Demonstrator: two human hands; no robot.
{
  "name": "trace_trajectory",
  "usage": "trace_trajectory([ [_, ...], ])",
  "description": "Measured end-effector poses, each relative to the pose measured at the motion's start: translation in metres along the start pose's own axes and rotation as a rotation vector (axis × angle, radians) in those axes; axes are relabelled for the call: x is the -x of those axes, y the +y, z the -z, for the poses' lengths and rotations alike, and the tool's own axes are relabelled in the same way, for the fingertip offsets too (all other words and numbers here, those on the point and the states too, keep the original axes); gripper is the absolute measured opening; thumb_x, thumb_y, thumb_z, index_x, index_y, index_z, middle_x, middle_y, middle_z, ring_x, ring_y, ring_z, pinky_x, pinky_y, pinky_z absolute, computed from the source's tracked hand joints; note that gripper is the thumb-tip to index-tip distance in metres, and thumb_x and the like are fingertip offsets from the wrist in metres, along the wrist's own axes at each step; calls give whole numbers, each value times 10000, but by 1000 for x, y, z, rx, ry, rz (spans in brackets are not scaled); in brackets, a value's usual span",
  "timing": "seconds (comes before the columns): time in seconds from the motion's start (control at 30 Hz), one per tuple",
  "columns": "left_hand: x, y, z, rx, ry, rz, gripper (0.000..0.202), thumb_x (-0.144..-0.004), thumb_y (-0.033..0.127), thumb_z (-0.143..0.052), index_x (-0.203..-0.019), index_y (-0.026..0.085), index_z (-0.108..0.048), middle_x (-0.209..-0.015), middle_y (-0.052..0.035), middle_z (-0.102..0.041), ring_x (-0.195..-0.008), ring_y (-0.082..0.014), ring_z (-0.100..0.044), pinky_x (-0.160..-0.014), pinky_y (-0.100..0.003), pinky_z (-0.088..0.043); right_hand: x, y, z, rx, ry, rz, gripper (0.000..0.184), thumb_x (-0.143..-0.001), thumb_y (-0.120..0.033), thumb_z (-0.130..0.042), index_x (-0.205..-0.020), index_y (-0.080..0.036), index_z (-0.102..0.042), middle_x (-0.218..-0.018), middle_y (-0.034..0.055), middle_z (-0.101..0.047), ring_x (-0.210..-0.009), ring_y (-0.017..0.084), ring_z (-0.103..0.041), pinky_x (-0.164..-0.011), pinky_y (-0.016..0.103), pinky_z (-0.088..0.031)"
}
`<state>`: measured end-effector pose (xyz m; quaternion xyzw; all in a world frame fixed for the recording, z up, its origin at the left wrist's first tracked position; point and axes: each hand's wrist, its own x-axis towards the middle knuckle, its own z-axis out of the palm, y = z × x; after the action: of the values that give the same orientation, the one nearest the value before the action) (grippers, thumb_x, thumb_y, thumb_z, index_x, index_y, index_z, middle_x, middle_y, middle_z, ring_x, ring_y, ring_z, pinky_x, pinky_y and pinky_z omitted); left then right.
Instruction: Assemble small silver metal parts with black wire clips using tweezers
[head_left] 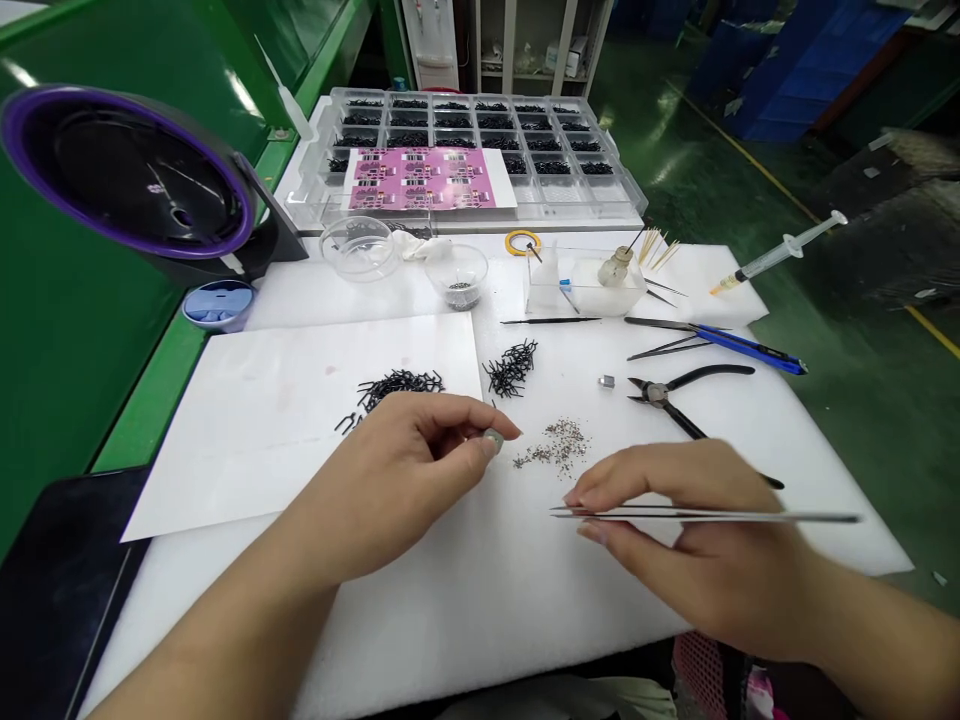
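My left hand (420,460) hovers over the white foam mat (465,590), its fingers pinched on a small grey part (493,437). My right hand (690,530) grips silver tweezers (675,516) that lie level, tips pointing left. A scatter of tiny grey bits (559,447) lies between the two hands. One pile of small black parts (397,385) rests on a white sheet (300,410) just above my left hand. A second black pile (511,367) sits on the mat to its right.
Black pliers (686,395), a blue-handled knife (742,345), more tweezers and a small metal block (607,381) lie at the right. Clear dishes (457,275), a tape ring, a small bottle and a compartment tray (480,130) stand behind. A purple-rimmed magnifier lamp (127,170) hangs at left; a syringe (780,250) overhangs the right edge.
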<state>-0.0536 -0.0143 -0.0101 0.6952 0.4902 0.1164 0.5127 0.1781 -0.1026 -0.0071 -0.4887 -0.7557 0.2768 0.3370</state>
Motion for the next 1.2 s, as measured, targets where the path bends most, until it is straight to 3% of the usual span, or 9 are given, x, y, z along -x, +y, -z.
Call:
trace_trajectory([
  [0.2, 4, 0, -1, 20, -15, 0, 228, -880, 419, -574, -982, 322, -754, -789, 6, -704, -739, -195, -625, -621, -296, -447, 13, 24, -28, -66, -14, -20, 119, -839, -115, -657, -918, -203, -647, -908, 12, -734, -814, 142, -706, -754, 251, -572],
  [0.53, 4, 0, 0, 21, -15, -17, 226, -892, 404, -569, -993, 325, -754, -778, 11, -688, -703, -165, -591, -591, -269, -430, 14, 24, -29, -21, -5, 88, 142, -843, -68, -632, -944, -167, -640, -922, 18, -732, -861, 98, -699, -802, 184, -540],
  [0.77, 2, -2, -3, 31, 19, -24, 210, -864, 390, -592, -962, 323, -766, -741, 9, -681, -671, -163, -587, -559, -258, -418, 14, 24, -28, -39, -8, 52, 136, -843, -69, -631, -936, -168, -648, -926, 4, -729, -872, 78, -692, -830, 158, -520],
  [0.93, 1, -5, 11, 214, 167, -76, 163, -790, 326, -675, -894, 283, -793, -643, 1, -633, -578, -119, -508, -509, -216, -384, 17, 27, -28, -56, -8, -3, 125, -859, -116, -643, -947, -205, -646, -935, -26, -728, -865, 81, -691, -820, 173, -528],
  [1.1, 9, -8, 54, 653, 500, -214, 159, -725, 190, -684, -823, 168, -807, -537, -12, -560, -533, -83, -465, -498, -180, -394, 14, 20, -18, -91, -86, -224, 38, -907, -251, -634, -917, -270, -667, -914, -47, -716, -863, 111, -683, -804, 227, -550],
  [1.2, 19, -12, 73, 763, 591, -304, 192, -748, 157, -644, -852, 128, -803, -586, -15, -583, -539, -64, -456, -501, -167, -398, 5, 12, -8, -53, -153, -250, 44, -919, -310, -631, -921, -290, -670, -929, -45, -709, -887, 118, -679, -791, 224, -558],
])
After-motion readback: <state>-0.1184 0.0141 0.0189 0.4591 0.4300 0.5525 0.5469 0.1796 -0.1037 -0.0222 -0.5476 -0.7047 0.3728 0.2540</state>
